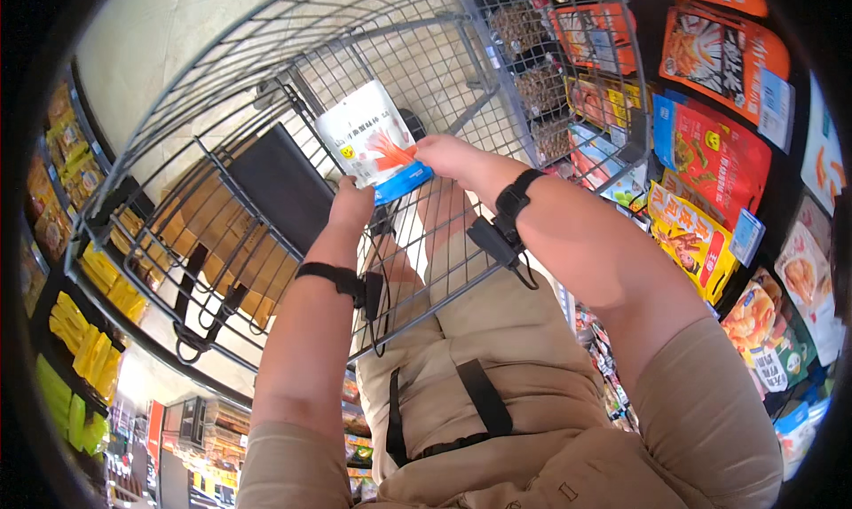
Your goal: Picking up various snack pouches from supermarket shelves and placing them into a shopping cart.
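Note:
My left hand [351, 204] grips the lower left edge of a white and blue snack pouch [367, 136], which has reddish sticks pictured on it. The lower right corner of the same pouch is pinched in my right hand [447, 157]. Both hands hold it over the grey wire shopping cart [426, 312], its front towards me. A black folded panel [279, 183] of the cart stands just left of my left hand. Black straps with small devices are on both forearms.
Shelves of packaged food line the right, with a red pouch [715, 153], a yellow pouch [692, 239] and an orange pouch [722, 60] near the cart. Below the cart's left part shows a cardboard box [213, 226]. More shelves with yellow packets [86, 339] stand on the left.

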Motion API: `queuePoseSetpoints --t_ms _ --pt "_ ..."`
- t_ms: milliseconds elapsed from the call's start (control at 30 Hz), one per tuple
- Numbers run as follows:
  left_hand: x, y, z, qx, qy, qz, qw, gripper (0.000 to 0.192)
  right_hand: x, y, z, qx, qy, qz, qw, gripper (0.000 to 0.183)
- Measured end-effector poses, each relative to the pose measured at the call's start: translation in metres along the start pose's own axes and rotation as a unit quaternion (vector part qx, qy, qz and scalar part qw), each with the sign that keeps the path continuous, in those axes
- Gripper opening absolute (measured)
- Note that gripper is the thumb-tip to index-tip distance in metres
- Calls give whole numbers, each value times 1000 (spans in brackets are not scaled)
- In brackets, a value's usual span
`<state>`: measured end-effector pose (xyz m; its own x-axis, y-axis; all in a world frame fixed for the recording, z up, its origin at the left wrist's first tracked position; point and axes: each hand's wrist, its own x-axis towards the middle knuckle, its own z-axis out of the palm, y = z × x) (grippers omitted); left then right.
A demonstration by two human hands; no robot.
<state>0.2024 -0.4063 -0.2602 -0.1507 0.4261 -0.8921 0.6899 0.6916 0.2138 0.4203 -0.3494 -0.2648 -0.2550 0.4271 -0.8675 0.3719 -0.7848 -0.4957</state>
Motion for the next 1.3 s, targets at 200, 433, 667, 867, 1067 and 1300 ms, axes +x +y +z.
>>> queuePoseSetpoints --t_ms 200,433,667,867,1067,1300 --pt "-58 20 -49 -64 -20 76 995 38 -76 -50 -37 141 39 65 987 35" --pt "-186 31 -132 4 41 256 966 27 -176 -65 -65 232 98 -42 967 29" --pt "-279 -25 -209 -88 93 328 936 25 -275 -64 -61 300 143 -85 939 24" --pt "-314 -82 -254 -117 157 317 928 25 -344 -42 -48 335 176 -109 919 26" --pt "-306 -114 -273 -278 108 320 899 24 -399 -12 -34 350 225 -150 897 30" --pt "-298 -59 -268 -286 42 339 896 23 -470 18 -20 342 274 -170 883 30"
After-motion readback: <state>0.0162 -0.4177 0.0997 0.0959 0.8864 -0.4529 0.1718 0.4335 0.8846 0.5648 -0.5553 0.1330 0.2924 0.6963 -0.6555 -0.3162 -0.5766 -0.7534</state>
